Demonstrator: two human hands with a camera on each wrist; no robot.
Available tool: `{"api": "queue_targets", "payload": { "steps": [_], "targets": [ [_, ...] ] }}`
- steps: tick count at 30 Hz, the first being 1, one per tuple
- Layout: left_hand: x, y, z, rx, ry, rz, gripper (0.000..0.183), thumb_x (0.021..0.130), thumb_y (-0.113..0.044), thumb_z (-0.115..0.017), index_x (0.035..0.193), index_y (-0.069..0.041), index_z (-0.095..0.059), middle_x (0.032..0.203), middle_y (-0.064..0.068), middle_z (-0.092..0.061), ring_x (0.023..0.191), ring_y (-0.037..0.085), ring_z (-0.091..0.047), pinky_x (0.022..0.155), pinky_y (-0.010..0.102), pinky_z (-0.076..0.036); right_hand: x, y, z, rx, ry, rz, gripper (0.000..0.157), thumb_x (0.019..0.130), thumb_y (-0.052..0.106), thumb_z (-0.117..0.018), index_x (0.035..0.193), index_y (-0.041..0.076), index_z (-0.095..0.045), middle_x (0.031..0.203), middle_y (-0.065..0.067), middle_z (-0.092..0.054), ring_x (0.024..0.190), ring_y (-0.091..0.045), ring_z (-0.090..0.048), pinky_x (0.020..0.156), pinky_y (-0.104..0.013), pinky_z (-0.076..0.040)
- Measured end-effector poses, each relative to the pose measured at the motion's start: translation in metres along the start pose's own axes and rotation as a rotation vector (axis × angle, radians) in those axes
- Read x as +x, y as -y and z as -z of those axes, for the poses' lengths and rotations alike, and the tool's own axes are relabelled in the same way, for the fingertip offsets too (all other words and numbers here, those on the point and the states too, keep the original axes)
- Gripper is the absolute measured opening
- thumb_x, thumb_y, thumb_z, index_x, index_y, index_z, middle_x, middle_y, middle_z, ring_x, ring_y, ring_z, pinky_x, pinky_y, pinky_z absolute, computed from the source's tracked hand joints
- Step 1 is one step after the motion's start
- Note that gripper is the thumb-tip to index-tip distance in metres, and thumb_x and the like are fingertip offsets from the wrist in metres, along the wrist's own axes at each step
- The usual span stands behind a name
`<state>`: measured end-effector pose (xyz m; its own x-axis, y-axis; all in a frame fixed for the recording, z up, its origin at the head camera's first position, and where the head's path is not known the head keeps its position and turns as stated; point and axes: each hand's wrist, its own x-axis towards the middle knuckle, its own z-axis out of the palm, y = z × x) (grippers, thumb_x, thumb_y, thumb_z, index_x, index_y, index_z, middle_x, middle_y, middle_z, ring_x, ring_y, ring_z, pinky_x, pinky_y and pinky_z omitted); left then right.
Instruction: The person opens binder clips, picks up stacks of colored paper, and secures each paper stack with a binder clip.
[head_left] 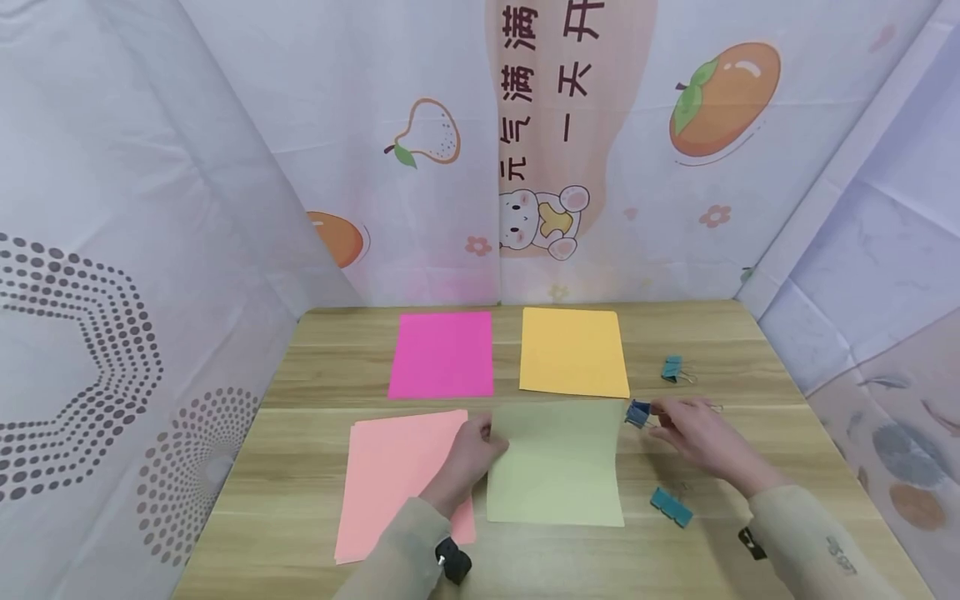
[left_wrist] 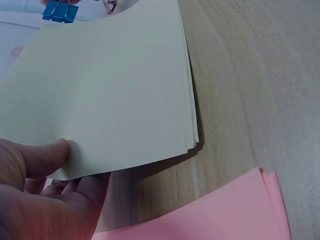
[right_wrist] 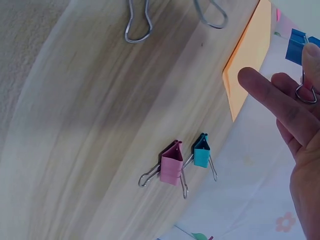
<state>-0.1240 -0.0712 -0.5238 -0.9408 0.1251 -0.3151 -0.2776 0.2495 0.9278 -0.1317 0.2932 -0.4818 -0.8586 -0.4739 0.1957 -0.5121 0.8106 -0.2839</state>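
My left hand pinches the left edge of a stack of pale yellow-green paper sheets, thumb on top and fingers underneath. In the left wrist view, that edge is lifted and the sheets fan slightly at one corner. Beside the stack's far right corner, my right hand holds a blue binder clip between thumb and fingers. The right wrist view shows the thumb on a wire handle of this clip, with the index finger stretched out.
Pink sheets lie under my left forearm. Farther back are magenta paper and orange paper. One teal binder clip stands behind my right hand, another in front. A pink binder clip appears in the right wrist view.
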Motion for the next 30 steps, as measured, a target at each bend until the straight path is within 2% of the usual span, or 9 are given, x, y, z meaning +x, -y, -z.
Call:
{"api": "queue_targets", "payload": {
  "steps": [4,7,14,19,23,30],
  "targets": [
    [0.0022,-0.0011,0.0041,-0.019,0.000,-0.018,0.042,0.091,0.002,-0.062,0.133,-0.004,-0.064,0.122,0.013,-0.071,0.105,0.024,-0.067,0.091,0.043,-0.056,0.0007,-0.0004,0.0017,-0.007,-0.028,0.040,0.022,0.086,0.011,-0.081,0.099,0.010,-0.064,0.078,0.011,-0.059,0.070,-0.006,-0.055,0.077,-0.047,-0.051],
    [0.0052,0.0000,0.0065,-0.025,-0.003,-0.021,0.040,0.092,0.001,-0.063,0.132,-0.005,-0.063,0.124,0.013,-0.069,0.107,0.025,-0.067,0.094,0.045,-0.055,0.0012,0.0003,0.0038,-0.005,-0.018,0.041,0.022,0.086,0.010,-0.081,0.099,0.009,-0.064,0.079,0.010,-0.061,0.070,-0.007,-0.056,0.076,-0.047,-0.051],
    [0.0092,0.0028,0.0091,-0.059,-0.013,-0.025,0.035,0.095,-0.004,-0.062,0.130,-0.007,-0.063,0.130,0.016,-0.065,0.104,0.026,-0.067,0.087,0.042,-0.058,0.0014,0.0013,0.0041,-0.010,-0.027,0.092,0.024,0.085,0.011,-0.081,0.100,0.009,-0.063,0.080,0.011,-0.060,0.072,-0.007,-0.056,0.070,-0.040,-0.048],
    [0.0088,0.0027,0.0101,-0.067,-0.010,-0.031,0.034,0.097,-0.006,-0.063,0.131,-0.008,-0.063,0.134,0.019,-0.062,0.102,0.028,-0.069,0.084,0.044,-0.059,0.0029,0.0022,0.0051,0.021,-0.031,0.126,0.025,0.084,0.008,-0.081,0.100,0.009,-0.062,0.081,0.009,-0.062,0.071,-0.006,-0.056,0.064,-0.033,-0.049],
    [0.0093,0.0034,0.0100,-0.048,-0.019,-0.037,0.032,0.097,-0.008,-0.064,0.129,-0.012,-0.065,0.136,0.018,-0.062,0.104,0.029,-0.068,0.086,0.046,-0.058,0.0039,0.0037,0.0050,0.060,-0.009,0.121,0.024,0.085,0.007,-0.080,0.101,0.010,-0.061,0.082,0.009,-0.061,0.071,-0.001,-0.053,0.060,-0.027,-0.049],
    [0.0089,0.0031,0.0092,-0.027,-0.021,-0.067,0.030,0.098,-0.008,-0.064,0.126,-0.015,-0.067,0.136,0.016,-0.063,0.114,0.033,-0.066,0.092,0.050,-0.056,0.0032,0.0055,0.0047,0.079,0.001,0.128,0.024,0.087,0.006,-0.079,0.101,0.011,-0.060,0.082,0.010,-0.060,0.070,0.000,-0.052,0.060,-0.027,-0.049]
  ]
}}
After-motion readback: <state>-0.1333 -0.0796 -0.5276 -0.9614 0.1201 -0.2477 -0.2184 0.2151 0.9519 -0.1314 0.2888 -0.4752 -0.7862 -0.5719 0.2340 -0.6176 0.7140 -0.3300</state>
